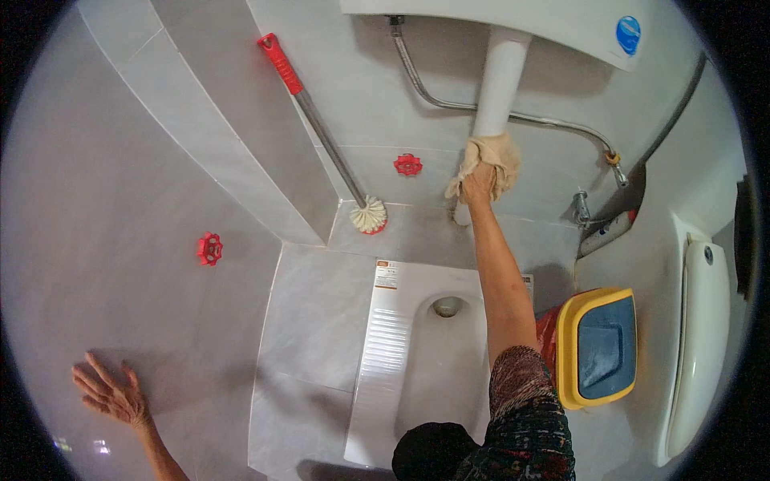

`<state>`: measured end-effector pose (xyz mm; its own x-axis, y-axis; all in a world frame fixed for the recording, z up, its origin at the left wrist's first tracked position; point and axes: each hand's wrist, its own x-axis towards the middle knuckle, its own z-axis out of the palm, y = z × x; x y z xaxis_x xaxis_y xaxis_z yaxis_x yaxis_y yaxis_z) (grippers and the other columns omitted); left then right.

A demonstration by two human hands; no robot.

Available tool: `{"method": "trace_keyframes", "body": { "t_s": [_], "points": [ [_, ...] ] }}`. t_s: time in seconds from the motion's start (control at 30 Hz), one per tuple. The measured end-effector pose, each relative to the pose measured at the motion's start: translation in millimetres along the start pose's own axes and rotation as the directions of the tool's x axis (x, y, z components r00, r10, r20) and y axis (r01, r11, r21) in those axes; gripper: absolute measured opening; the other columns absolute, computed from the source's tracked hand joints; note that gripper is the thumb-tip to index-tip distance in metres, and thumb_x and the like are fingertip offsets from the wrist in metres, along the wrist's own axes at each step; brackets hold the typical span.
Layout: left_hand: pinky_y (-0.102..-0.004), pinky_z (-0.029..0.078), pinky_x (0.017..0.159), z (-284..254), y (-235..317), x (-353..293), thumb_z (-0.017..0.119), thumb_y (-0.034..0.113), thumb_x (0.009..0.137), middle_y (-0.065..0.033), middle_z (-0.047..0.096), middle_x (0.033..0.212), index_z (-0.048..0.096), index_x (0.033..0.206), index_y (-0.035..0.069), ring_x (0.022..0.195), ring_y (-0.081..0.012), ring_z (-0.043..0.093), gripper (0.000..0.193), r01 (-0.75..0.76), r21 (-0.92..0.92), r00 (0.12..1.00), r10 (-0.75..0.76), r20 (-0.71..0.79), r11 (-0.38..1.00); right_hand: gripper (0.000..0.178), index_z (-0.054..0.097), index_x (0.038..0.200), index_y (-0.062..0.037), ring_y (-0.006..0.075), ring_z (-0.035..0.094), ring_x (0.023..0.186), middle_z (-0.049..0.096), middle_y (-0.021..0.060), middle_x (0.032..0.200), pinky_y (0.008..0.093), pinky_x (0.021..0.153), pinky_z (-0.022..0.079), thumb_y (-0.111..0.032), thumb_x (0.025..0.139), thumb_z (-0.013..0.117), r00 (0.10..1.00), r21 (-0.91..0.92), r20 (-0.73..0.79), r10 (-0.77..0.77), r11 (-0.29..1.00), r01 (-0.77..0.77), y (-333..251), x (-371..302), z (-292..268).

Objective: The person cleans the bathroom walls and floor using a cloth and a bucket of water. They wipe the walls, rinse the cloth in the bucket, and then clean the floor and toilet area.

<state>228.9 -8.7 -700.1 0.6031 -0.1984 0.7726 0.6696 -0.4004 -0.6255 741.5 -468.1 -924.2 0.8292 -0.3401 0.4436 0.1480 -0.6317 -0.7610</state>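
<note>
My right hand (479,183) is closed on a beige cloth (502,155), pressing it around the lower part of a white pipe (500,84). This pipe runs from the white tank or basin (497,14) at the top down toward the floor. My right arm stretches across a white squat toilet (377,377) set in the floor. Far to the left, my left hand (116,394) lies against the grey tiled wall (144,264), its fingers spread and holding nothing.
A toilet brush (329,140) with a red handle leans in the corner. Red valve wheels (408,165) (209,249) stick out of the walls. A flexible metal hose (553,122) crosses behind the pipe. At right stand a yellow-rimmed bin (568,353) and a white toilet (698,345).
</note>
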Motion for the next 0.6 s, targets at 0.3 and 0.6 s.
{"method": "trace_keyframes", "body": {
  "t_s": [0.3, 0.6],
  "points": [
    [-0.0429, -0.002, 0.112, 8, 3, -8, 0.044, 0.049, 0.088, -0.0136, 0.023, 0.149, 0.026, 0.145, 0.017, 0.138, -0.0272, 0.021, 0.068, 0.03, -0.01, 0.999, -0.03, 0.032, 0.999, 0.012, 0.059, 0.082, 0.0053, 0.0393, 0.058, 0.084, 0.061, 0.0227, 0.085, 0.0467, 0.071, 0.045, -0.002, 0.074, 0.055, 0.908, 0.058, 0.17, 0.382, 0.916, -0.396, 94, -76, 50],
    [-0.0417, -0.001, 0.113, 8, 0, -10, 0.044, 0.048, 0.087, -0.0146, 0.023, 0.149, 0.029, 0.143, 0.016, 0.139, -0.027, 0.02, 0.066, 0.036, 0.032, 0.997, -0.038, 0.066, 0.999, 0.05, 0.053, 0.119, -0.0071, 0.0376, 0.046, 0.111, 0.053, 0.0214, 0.115, 0.0522, 0.093, 0.035, -0.007, 0.069, 0.061, 0.467, -0.325, -0.187, -0.864, 0.503, 0.801, -196, 23, 40]
  ]
}}
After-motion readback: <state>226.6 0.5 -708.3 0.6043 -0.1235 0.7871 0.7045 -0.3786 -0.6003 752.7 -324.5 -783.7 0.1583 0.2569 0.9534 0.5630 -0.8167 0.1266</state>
